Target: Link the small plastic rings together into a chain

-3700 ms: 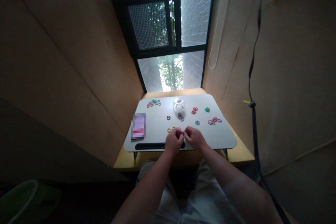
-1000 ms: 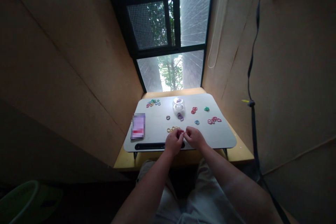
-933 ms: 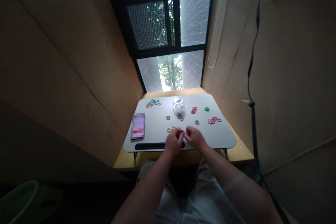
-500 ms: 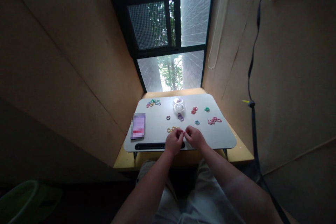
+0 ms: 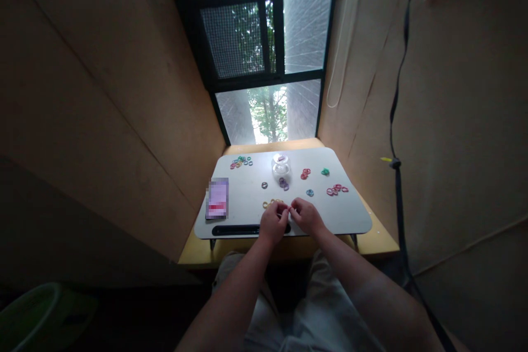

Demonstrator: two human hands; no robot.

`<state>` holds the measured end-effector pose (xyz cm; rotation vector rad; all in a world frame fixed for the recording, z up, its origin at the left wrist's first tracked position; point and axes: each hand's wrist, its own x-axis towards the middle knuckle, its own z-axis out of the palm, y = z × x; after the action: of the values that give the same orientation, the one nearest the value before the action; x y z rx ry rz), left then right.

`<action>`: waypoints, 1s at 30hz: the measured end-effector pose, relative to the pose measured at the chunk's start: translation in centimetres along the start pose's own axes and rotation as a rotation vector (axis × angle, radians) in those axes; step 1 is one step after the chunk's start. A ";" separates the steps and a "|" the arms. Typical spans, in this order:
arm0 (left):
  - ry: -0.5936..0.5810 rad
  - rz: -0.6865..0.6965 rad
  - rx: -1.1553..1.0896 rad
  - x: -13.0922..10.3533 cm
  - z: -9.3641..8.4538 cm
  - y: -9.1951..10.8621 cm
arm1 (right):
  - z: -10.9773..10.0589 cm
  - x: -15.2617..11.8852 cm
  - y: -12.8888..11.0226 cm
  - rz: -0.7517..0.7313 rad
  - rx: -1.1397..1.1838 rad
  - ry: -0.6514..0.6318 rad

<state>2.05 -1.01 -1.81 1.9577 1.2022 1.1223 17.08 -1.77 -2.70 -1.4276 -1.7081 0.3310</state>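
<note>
My left hand (image 5: 274, 220) and my right hand (image 5: 306, 215) meet at the fingertips over the front of a white lap table (image 5: 243, 198). Both are closed in a pinch around something too small to make out. Yellow rings (image 5: 266, 204) lie just behind my left hand, partly hidden by it. Farther back are purple rings (image 5: 284, 183), a dark ring (image 5: 264, 185) and a clear round jar (image 5: 281, 166). Right of them lie red rings (image 5: 305, 174), green rings (image 5: 325, 171), blue rings (image 5: 309, 193) and pink rings (image 5: 336, 190).
Mixed coloured rings (image 5: 241, 162) lie at the back left. A phone (image 5: 217, 198) rests at the left edge, and a black slot (image 5: 235, 230) runs along the front. A black cable (image 5: 398, 192) hangs at the right, and a green tub (image 5: 45, 313) stands at lower left.
</note>
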 end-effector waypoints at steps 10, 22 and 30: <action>0.001 -0.012 -0.012 0.0 0.0 0.1 | -0.1 -0.1 -0.2 0.011 0.003 -0.006; 0.015 -0.048 0.049 0.0 -0.2 0.2 | -0.3 -0.1 -0.4 0.006 0.013 -0.015; 0.019 -0.082 0.071 0.2 -0.1 0.0 | -0.3 -0.1 -0.5 0.009 0.035 -0.018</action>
<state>2.02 -0.87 -1.70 1.9346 1.3370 1.0727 16.98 -2.15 -2.22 -1.4116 -1.7029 0.3782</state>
